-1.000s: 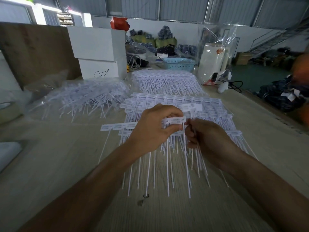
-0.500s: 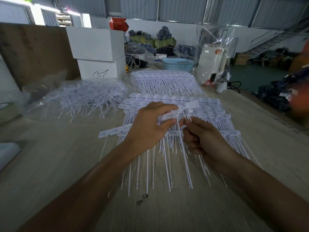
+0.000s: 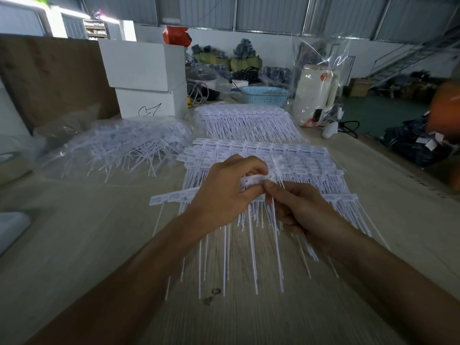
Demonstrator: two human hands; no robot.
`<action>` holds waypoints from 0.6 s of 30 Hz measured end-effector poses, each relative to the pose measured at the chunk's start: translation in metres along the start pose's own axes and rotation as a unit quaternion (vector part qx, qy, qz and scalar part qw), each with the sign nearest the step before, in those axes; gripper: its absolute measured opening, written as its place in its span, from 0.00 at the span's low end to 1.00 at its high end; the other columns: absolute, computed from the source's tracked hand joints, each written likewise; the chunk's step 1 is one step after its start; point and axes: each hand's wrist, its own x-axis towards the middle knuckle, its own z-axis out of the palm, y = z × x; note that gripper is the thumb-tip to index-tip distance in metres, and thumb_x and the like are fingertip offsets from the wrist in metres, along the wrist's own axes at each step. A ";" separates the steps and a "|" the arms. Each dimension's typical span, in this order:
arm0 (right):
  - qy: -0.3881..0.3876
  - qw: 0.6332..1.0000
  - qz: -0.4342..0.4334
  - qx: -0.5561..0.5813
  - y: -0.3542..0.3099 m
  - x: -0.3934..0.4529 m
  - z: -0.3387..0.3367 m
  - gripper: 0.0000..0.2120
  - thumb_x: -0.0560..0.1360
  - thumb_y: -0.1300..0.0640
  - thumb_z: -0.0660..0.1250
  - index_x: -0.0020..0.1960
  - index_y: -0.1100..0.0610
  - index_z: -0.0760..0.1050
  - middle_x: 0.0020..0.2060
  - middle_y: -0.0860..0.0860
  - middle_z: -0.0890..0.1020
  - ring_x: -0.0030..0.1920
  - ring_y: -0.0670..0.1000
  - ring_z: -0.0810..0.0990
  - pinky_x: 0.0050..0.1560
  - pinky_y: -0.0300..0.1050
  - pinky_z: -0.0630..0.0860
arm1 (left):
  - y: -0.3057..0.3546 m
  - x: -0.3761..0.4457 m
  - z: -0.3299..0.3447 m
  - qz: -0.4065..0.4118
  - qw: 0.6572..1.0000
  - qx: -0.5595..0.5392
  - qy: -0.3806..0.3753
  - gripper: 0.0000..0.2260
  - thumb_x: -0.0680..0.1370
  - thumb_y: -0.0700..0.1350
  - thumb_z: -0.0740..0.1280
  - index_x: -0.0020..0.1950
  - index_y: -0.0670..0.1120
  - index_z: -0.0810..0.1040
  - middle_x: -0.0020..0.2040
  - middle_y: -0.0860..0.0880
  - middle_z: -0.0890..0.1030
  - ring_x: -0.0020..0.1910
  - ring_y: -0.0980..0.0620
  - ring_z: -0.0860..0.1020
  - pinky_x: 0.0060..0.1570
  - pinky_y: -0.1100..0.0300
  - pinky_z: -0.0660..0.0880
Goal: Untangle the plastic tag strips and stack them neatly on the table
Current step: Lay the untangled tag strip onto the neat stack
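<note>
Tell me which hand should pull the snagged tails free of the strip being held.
Probably the right hand. Its fingers already pinch the thin tails just under the tag strip, while the left hand grips the strip's head bar and can steady it above the neat stack.

blurred orange shape point(image 3: 445, 108) cut off right — tag print point(image 3: 249, 148) unreadable

Both hands' fingers point(image 3: 254, 168) around a tag strip point(image 3: 256, 181) above the stack point(image 3: 298, 160).

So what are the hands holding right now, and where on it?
Left hand grips a tag strip by its flat label band; right hand pinches its thin tails.
</note>
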 end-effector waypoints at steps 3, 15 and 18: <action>0.012 1.000 0.001 0.006 0.001 0.000 -0.002 0.17 0.79 0.47 0.67 0.35 0.53 0.75 0.24 0.46 0.63 0.22 0.44 0.59 0.21 0.36 0.57 | 0.000 -0.001 -0.002 0.003 0.999 -0.010 -0.042 0.10 0.75 0.42 0.74 0.56 0.49 0.82 0.49 0.54 0.82 0.47 0.63 0.77 0.48 0.71 0.70; 0.042 0.998 0.016 0.051 -0.002 0.004 -0.007 0.20 0.67 0.39 0.73 0.33 0.52 0.70 0.29 0.51 0.61 0.28 0.50 0.55 0.25 0.40 0.54 | -0.010 -0.003 -0.005 -0.018 0.997 0.067 -0.044 0.14 0.76 0.48 0.71 0.61 0.48 0.80 0.55 0.50 0.83 0.55 0.49 0.79 0.52 0.46 0.77; 0.035 0.999 0.000 0.022 0.000 0.003 -0.007 0.20 0.72 0.38 0.69 0.31 0.51 0.71 0.24 0.49 0.68 0.24 0.48 0.63 0.25 0.41 0.56 | -0.006 -0.004 -0.004 0.021 0.995 0.091 -0.042 0.15 0.77 0.48 0.69 0.62 0.46 0.81 0.53 0.48 0.83 0.53 0.47 0.80 0.48 0.46 0.78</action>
